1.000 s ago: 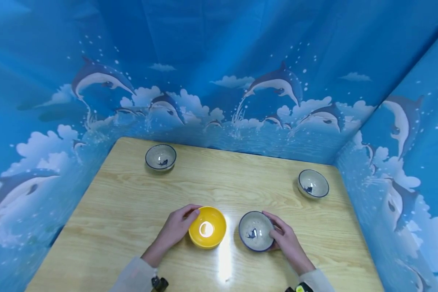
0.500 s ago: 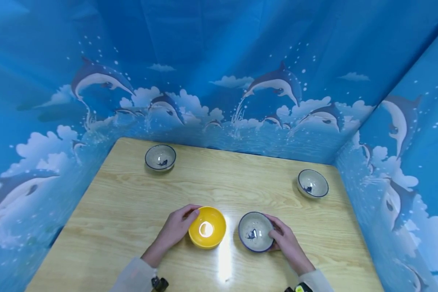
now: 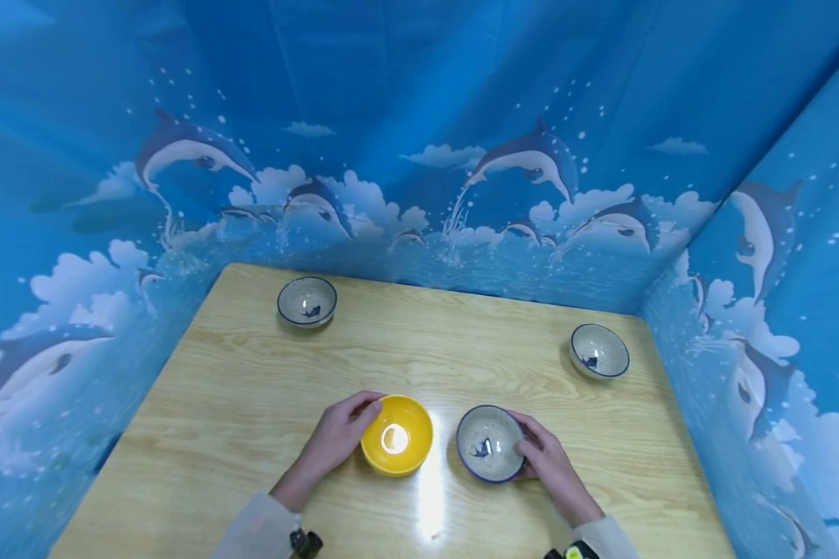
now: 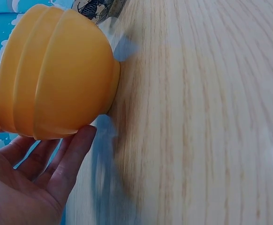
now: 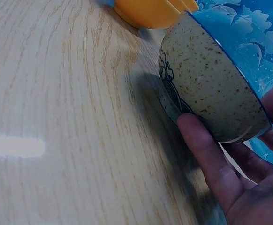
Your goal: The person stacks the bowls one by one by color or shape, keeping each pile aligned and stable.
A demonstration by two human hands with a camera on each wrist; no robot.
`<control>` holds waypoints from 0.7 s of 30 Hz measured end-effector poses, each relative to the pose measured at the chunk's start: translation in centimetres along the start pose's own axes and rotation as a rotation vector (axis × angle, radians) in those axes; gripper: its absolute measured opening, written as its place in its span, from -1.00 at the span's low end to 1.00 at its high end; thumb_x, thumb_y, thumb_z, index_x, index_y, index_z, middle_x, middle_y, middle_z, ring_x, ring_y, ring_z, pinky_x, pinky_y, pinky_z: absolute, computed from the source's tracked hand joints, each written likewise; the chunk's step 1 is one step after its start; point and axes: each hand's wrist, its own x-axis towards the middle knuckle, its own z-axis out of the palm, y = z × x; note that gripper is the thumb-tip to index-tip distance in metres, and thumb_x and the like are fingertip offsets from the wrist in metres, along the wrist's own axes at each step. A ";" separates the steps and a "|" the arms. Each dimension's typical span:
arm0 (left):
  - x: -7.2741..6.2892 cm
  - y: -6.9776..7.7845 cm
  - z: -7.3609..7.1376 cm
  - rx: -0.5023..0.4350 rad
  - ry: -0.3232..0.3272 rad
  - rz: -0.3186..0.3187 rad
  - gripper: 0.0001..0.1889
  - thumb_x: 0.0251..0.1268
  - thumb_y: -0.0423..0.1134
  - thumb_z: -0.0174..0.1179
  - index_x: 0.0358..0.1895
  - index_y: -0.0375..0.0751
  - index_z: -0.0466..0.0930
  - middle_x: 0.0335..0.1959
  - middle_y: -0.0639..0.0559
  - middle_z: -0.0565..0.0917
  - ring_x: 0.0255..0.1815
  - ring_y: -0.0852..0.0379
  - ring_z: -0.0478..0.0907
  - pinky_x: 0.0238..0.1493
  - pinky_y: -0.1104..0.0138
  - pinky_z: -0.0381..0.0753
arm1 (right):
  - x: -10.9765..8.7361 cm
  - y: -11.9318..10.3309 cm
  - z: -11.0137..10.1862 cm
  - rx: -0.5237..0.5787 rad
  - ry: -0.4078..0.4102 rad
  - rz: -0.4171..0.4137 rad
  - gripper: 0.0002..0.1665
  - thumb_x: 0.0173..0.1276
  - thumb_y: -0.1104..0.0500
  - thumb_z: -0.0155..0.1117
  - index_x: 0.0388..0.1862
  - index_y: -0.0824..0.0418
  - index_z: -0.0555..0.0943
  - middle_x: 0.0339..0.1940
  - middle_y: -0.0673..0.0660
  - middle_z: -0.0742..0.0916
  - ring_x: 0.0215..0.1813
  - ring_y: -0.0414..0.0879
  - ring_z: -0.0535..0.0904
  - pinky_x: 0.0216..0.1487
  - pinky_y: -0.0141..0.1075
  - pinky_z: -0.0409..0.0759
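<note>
Head view showed a yellow bowl (image 3: 395, 450) on the table (image 3: 182, 435), pinched at its ten o'clock by the left hand (image 3: 337, 435); at its three, the right hand (image 3: 547, 454) gripped a gray bowl (image 3: 488, 439). Beyond it, another bowl (image 3: 308, 301) stood at eleven, a third bowl (image 3: 600, 352) at two.

- We've got glossy blue sheeting (image 3: 405, 78) around the head view, 9 through 12 to 3 o'clock.
- Print: dolphins (image 3: 548, 151), white clouds (image 3: 447, 157).
- Vertical corner fold (image 3: 804, 112), 2 o'clock.
- Pale wood-grain table (image 3: 405, 341), 6 o'clock, far edge by sheeting.
- We see white glare (image 3: 431, 497) on it, 6 o'clock.
</note>
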 end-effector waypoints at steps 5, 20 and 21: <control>0.1 -0.1 0.0 0.003 -0.005 0.008 -0.66 0.72 0.03 0.14 0.32 0.06 0.70 0.21 0.08 0.78 0.23 0.06 0.69 0.41 -0.06 0.70 | 0.0 0.0 -0.1 -0.004 -0.004 0.002 -0.28 0.48 0.34 0.16 0.62 0.17 0.47 0.60 0.39 0.53 0.06 0.08 0.72 -0.24 -0.07 0.85; 0.8 0.0 -1.2 -0.010 0.018 -0.010 -0.63 0.74 0.08 0.10 0.37 0.08 0.67 0.36 0.06 0.73 0.42 -0.05 0.65 0.49 -0.07 0.64 | 0.1 0.0 -0.1 -0.011 0.010 0.031 -0.30 0.51 0.33 0.16 0.63 0.19 0.46 0.61 0.39 0.52 0.04 0.06 0.73 -0.21 -0.08 0.85; 0.8 -0.1 -1.3 -0.014 0.018 -0.016 -0.62 0.74 0.09 0.10 0.38 0.09 0.67 0.36 0.06 0.73 0.42 -0.05 0.65 0.48 -0.06 0.66 | 0.1 0.0 -0.1 -0.009 0.010 0.033 -0.30 0.52 0.33 0.16 0.63 0.19 0.46 0.61 0.39 0.52 0.04 0.06 0.73 -0.21 -0.08 0.85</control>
